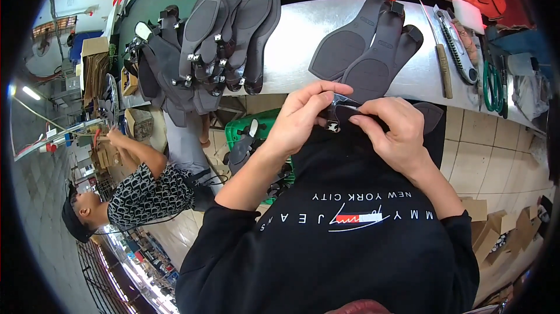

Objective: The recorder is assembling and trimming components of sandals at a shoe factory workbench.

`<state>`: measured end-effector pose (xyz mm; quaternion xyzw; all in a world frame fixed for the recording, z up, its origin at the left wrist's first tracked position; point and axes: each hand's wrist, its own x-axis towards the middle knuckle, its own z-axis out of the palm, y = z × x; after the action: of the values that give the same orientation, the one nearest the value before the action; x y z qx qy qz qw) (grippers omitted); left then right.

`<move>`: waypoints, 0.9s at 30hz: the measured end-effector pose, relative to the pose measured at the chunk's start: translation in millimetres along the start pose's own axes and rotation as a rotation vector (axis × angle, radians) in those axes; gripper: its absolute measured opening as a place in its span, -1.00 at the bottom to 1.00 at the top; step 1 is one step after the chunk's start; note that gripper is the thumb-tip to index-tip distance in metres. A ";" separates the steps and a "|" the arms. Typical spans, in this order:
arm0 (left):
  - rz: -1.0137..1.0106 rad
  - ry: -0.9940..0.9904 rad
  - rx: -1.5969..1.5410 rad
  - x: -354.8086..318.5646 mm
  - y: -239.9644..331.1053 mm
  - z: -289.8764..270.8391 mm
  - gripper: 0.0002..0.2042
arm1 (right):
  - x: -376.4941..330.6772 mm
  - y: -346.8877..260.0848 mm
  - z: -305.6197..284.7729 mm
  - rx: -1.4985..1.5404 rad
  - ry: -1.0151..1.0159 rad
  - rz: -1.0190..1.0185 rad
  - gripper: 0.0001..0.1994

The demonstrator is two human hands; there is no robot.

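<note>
- Two bare hands meet at the near edge of a shiny metal worktable [297, 40], working on one dark sandal piece [345, 111], held just off that edge.
- Left hand [298, 118]: thumb and index finger pinched on the piece, beside its silvery metal fitting [332, 127].
- Right hand [398, 133]: thumb and forefinger closed on the piece's right side, near the left hand's fingertips.
- Just beyond the hands, several dark grey soles [373, 69] overlap on the table.
- Far left, a larger heap of dark sandals [239, 37] with metal fittings.
- Right of the soles, a wooden-handled tool [444, 72], a box cutter [458, 46] and green-handled scissors [493, 86].
- Left, below table level, a green crate [234, 130] holds more sandals; a co-worker [149, 197] in a patterned shirt is beyond it.
</note>
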<state>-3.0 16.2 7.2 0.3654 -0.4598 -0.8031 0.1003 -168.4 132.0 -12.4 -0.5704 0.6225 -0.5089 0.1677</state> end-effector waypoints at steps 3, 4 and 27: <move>0.025 0.067 0.229 2.0 -3.8 0.8 -0.70 | -0.9 1.1 1.8 -0.029 0.005 -0.008 -0.84; 0.011 0.040 0.231 0.6 -1.8 0.8 -0.71 | -1.2 0.8 2.7 -0.002 0.012 0.007 -0.84; 0.013 0.179 0.116 6.1 -12.8 6.3 -0.86 | -2.4 6.6 5.2 0.031 -0.045 0.037 -0.89</move>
<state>-9.3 24.5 -4.3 0.4378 -0.4970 -0.7387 0.1252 -167.1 130.7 -21.0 -0.5675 0.6212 -0.5022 0.1999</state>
